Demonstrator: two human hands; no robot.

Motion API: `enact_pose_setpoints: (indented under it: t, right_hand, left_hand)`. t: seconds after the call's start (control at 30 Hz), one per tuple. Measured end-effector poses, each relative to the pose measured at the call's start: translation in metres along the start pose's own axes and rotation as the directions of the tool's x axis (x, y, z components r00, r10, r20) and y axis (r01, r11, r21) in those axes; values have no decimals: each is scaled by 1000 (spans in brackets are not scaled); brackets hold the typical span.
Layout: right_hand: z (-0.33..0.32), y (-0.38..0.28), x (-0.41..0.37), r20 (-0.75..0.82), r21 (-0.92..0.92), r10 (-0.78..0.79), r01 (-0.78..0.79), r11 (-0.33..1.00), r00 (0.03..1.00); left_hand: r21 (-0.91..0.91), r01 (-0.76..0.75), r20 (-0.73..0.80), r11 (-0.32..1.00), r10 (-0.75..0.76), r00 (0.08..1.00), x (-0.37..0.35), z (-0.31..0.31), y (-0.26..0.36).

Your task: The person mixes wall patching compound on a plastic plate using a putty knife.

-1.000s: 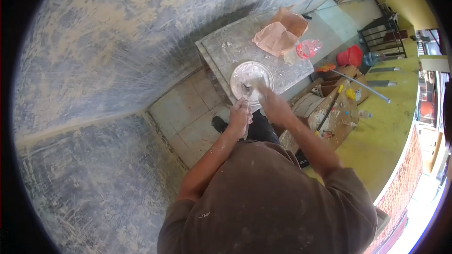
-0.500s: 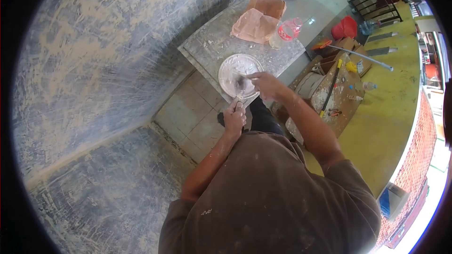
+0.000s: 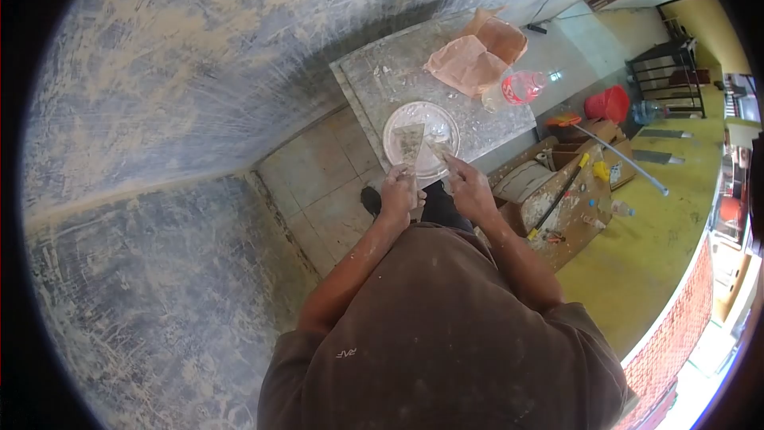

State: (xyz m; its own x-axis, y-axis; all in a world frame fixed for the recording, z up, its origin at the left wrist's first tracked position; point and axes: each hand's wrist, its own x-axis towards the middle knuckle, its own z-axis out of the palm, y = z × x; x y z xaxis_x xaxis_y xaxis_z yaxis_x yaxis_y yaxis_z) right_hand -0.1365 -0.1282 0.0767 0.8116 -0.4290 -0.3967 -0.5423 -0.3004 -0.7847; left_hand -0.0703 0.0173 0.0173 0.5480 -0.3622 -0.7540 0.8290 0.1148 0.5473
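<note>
My left hand [image 3: 400,197] is closed round the handle of a putty knife [image 3: 408,143], its wide, smeared blade pointing up over a round white tray [image 3: 454,122]. My right hand [image 3: 472,193] grips a second, smaller putty knife [image 3: 438,146], whose tip is at the tray's right side, near the first blade. White paste coats the inside of the tray, which sits at the near edge of a spattered table [image 3: 374,111]. Both hands and forearms carry white specks.
Further back on the table are an open brown paper bag [image 3: 461,64] and a clear bottle with a red label [image 3: 521,87]. To the right are cardboard [image 3: 557,207], a red bucket [image 3: 607,102] and a long-handled tool [image 3: 621,159]. A patchy plastered wall [image 3: 199,72] rises on the left.
My right hand has drawn back from over the tray to its near right side. The left putty knife's blade now stands raised over the tray. The view has shifted.
</note>
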Motion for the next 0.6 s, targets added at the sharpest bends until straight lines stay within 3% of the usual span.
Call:
enact_pose_setpoints:
  t: [0.03,0.17,0.23,0.37,0.4,0.43,0.5,0.57,0.6]
  right_hand:
    - [-2,0,-1,-54,-87,-85,80,993,995]
    - [-8,-12,-2,73,-248,-12,30,968,997]
    - [1,-13,1,86,-380,-135,158,911,987]
    - [6,-16,28,99,-346,-143,169,923,985]
    - [5,-3,40,179,-383,-249,300,873,952]
    - [2,-15,47,179,-381,-249,300,875,952]
    - [-8,-39,62,314,-273,95,-6,962,945]
    - [-11,-16,84,315,-216,124,-56,975,941]
    - [-18,-7,94,354,-86,137,-113,990,925]
  left_hand:
    - [-30,-35,22,999,36,999,2,0,-3]
    - [-57,-65,100,996,71,992,12,1,-17]
    - [7,-69,53,998,68,996,7,9,-15]
    - [178,-183,66,967,174,983,8,3,-34]
    - [215,-222,30,951,221,975,11,1,-39]
    - [254,-257,-4,932,267,964,14,-3,-45]
    - [348,-260,-15,901,282,959,25,-14,-56]
    - [437,-258,-27,862,299,954,22,-17,-58]
    - [449,-307,24,839,332,943,15,-13,-53]
